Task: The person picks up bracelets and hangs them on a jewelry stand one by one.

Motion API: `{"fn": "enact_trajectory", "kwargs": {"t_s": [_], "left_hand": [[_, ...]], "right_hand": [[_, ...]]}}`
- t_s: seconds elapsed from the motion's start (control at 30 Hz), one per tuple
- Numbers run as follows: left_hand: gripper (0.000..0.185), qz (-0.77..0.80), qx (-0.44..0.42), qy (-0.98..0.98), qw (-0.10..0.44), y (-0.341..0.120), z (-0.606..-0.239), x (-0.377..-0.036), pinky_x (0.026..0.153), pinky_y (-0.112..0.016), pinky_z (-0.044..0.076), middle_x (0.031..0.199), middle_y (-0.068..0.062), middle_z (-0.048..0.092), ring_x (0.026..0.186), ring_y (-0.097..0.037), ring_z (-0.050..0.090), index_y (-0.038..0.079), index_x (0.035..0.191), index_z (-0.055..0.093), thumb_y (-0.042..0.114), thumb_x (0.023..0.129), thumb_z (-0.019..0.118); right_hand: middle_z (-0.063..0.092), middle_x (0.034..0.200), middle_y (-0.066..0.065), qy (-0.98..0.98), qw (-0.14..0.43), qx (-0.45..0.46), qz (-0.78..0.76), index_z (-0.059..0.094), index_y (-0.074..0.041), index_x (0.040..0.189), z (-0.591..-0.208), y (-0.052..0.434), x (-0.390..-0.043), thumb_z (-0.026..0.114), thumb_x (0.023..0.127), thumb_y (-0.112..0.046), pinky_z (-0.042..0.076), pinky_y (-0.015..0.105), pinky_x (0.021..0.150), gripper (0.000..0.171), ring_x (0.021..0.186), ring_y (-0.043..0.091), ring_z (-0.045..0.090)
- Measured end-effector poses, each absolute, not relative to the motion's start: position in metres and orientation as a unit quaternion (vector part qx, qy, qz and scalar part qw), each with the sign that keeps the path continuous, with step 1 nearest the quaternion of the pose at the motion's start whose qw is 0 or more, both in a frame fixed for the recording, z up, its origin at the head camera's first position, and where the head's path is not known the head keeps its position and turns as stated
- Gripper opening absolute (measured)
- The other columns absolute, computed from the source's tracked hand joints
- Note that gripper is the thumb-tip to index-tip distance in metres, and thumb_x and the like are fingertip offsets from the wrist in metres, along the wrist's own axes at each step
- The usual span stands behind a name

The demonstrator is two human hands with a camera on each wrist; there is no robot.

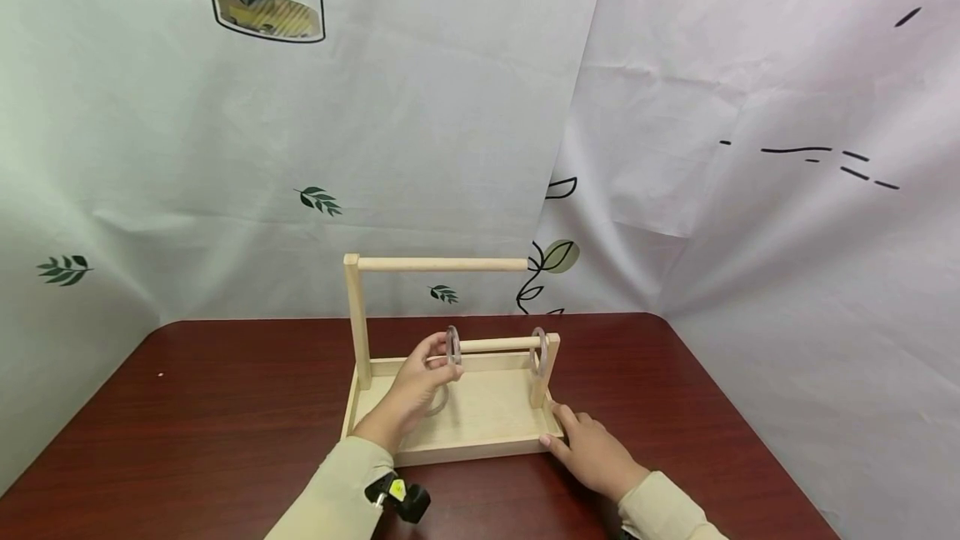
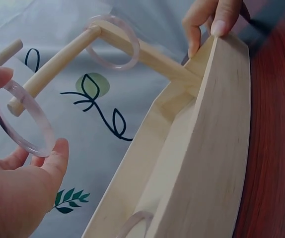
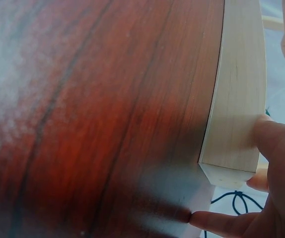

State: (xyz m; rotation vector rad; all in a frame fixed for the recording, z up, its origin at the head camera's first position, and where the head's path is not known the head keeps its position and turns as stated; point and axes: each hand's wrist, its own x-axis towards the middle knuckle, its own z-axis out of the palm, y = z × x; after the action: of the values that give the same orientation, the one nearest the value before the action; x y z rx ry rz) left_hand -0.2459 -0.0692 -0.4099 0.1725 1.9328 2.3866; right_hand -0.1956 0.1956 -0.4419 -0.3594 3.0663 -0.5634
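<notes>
My left hand (image 1: 411,386) pinches a translucent bangle (image 1: 453,346) between thumb and fingers, at the free end of the lower wooden rod (image 1: 498,345). In the left wrist view, that rod's end shows inside the ring of the held bangle (image 2: 40,126). A second bangle (image 1: 539,352) hangs on the same rod by its post. Another bangle (image 1: 438,401) lies in the tray of the wooden bangle stand (image 1: 472,447), partly hidden by my left hand. With thumb and fingers, my right hand (image 1: 596,452) grips the tray's near right corner (image 3: 232,166).
A longer, higher rod (image 1: 442,264) runs from the stand's tall left post (image 1: 357,319). The stand sits on a dark red wooden table (image 1: 225,407). A printed white cloth (image 1: 450,107) hangs behind the table and along its sides.
</notes>
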Motion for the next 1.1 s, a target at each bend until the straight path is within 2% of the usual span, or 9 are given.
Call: {"fn": "enact_trajectory", "kwargs": {"t_s": [0.13, 0.27, 0.37, 0.5, 0.63, 1.1], "left_hand": [[0.068, 0.794, 0.055, 0.604, 0.043, -0.063, -0.412, -0.247, 0.082, -0.017, 0.046, 0.121, -0.017, 0.04, 0.102, -0.017, 0.048, -0.008, 0.138, 0.035, -0.006, 0.075, 0.06], [0.072, 0.814, 0.054, 0.575, 0.063, -0.056, -0.414, -0.245, 0.09, -0.022, 0.045, 0.127, -0.019, 0.036, 0.111, -0.022, 0.045, -0.008, 0.142, 0.027, -0.006, 0.077, 0.057], [0.074, 0.827, 0.055, 0.554, 0.076, -0.051, -0.416, -0.244, 0.091, -0.023, 0.045, 0.128, -0.019, 0.033, 0.112, -0.021, 0.044, -0.008, 0.145, 0.021, -0.003, 0.079, 0.056], [0.065, 0.843, 0.05, 0.53, 0.078, -0.045, -0.419, -0.245, 0.085, -0.019, 0.047, 0.118, -0.013, 0.037, 0.101, -0.013, 0.047, -0.007, 0.14, 0.028, -0.002, 0.081, 0.055], [0.052, 0.852, 0.047, 0.517, 0.074, -0.04, -0.419, -0.247, 0.085, -0.021, 0.047, 0.109, -0.008, 0.04, 0.096, -0.012, 0.049, -0.006, 0.13, 0.036, -0.002, 0.082, 0.055], [0.041, 0.855, 0.044, 0.51, 0.079, -0.021, -0.418, -0.25, 0.084, -0.022, 0.046, 0.105, -0.006, 0.04, 0.092, -0.011, 0.05, -0.001, 0.118, 0.04, 0.0, 0.082, 0.06]], "right_hand": [[0.06, 0.111, 0.023, 0.977, 0.001, -0.115, -0.179, 0.05, -0.011, 0.135, -0.443, 0.196, -0.196, 0.063, 0.091, -0.04, 0.048, 0.056, 0.081, 0.054, 0.102, 0.04, 0.06], [0.06, 0.111, 0.023, 0.977, 0.001, -0.114, -0.179, 0.05, -0.011, 0.136, -0.443, 0.196, -0.196, 0.063, 0.091, -0.04, 0.048, 0.056, 0.081, 0.055, 0.102, 0.04, 0.06], [0.06, 0.111, 0.023, 0.977, 0.002, -0.112, -0.179, 0.05, -0.012, 0.136, -0.443, 0.196, -0.196, 0.063, 0.091, -0.041, 0.048, 0.055, 0.081, 0.056, 0.102, 0.039, 0.06], [0.06, 0.112, 0.023, 0.977, 0.003, -0.113, -0.179, 0.05, -0.011, 0.136, -0.443, 0.196, -0.196, 0.063, 0.091, -0.041, 0.048, 0.056, 0.081, 0.056, 0.102, 0.04, 0.06], [0.06, 0.112, 0.023, 0.977, 0.001, -0.115, -0.179, 0.05, -0.011, 0.136, -0.443, 0.195, -0.196, 0.063, 0.091, -0.04, 0.048, 0.056, 0.081, 0.055, 0.102, 0.04, 0.06], [0.06, 0.112, 0.024, 0.978, 0.006, -0.11, -0.179, 0.05, -0.012, 0.137, -0.442, 0.195, -0.196, 0.063, 0.091, -0.041, 0.048, 0.056, 0.081, 0.056, 0.103, 0.04, 0.059]]}}
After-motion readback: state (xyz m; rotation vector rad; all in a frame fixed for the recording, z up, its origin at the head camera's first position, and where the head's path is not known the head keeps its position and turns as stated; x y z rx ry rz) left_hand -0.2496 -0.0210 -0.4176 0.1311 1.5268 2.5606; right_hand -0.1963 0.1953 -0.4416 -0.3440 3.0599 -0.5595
